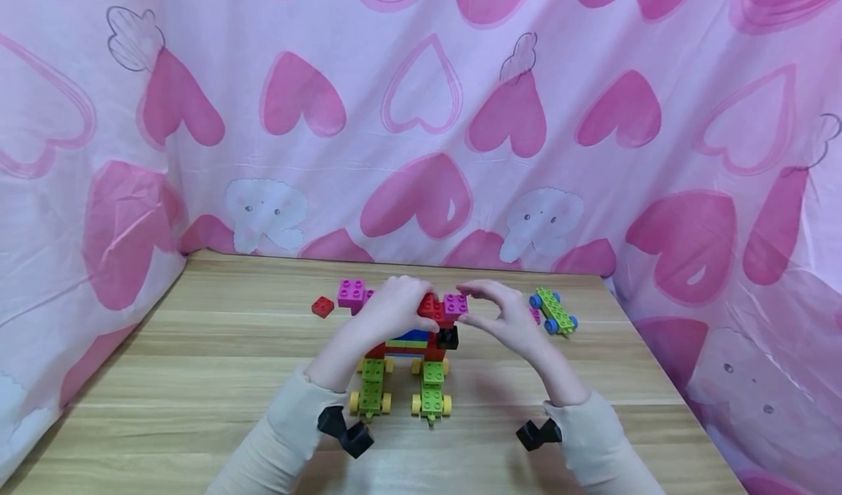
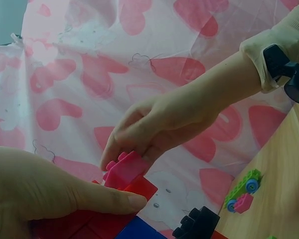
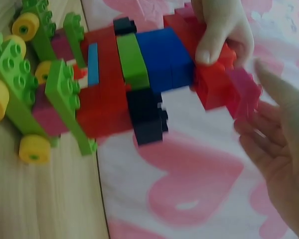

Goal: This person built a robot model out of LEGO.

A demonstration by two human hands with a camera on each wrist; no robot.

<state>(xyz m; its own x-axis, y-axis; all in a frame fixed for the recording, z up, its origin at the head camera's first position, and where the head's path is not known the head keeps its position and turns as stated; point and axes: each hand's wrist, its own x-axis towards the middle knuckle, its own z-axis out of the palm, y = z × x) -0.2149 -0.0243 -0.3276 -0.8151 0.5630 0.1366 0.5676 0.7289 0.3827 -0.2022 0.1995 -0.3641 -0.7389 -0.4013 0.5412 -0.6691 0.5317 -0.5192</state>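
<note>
A structure of toy building bricks stands on the table, with red [image 3: 104, 109], blue [image 3: 164, 59] and black bricks [image 3: 145, 115] above two green wheeled bases [image 1: 371, 389]. My left hand [image 1: 397, 308] grips the red bricks [image 1: 430, 306] along its top, thumb on the near side. At the right end of that top row sits a pink brick [image 1: 456, 304]. My right hand [image 1: 503, 316] pinches this brick between thumb and fingers, as the left wrist view shows. More pink bricks [image 1: 351, 292] stick out at the structure's left end, partly behind the left hand.
A loose red brick [image 1: 322, 306] lies left of the structure. Back right, a green base with blue wheels [image 1: 555, 312] stands beside a small pink piece [image 1: 536, 315]. Pink heart-printed cloth [image 1: 421, 115] hangs behind and beside the wooden table [image 1: 197, 378].
</note>
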